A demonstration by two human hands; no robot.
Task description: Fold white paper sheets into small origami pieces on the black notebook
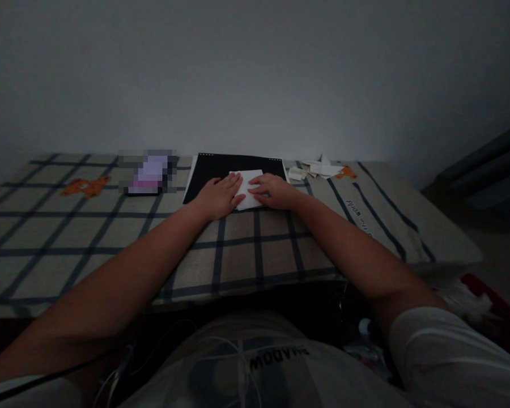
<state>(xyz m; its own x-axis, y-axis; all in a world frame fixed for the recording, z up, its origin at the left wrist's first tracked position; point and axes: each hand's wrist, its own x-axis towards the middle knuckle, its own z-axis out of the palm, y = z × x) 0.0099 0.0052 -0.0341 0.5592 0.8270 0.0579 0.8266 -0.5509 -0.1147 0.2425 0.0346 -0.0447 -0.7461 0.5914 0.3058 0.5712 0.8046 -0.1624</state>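
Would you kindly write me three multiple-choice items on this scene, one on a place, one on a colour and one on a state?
1. Where does the white paper lie?
A. on the black sheet
B. on the floor
C. on the person's lap

2. What colour are the lines on the checked cloth?
A. red
B. dark blue
C. yellow

3. How do the left hand and right hand meet the paper?
A. both lift it high in the air
B. both press flat on it
C. neither touches it

Answers: 1 A, the black sheet shows around the paper's edges. 2 B, the grid lines are dark blue on beige. 3 B, both palms face down with fingers on the paper.
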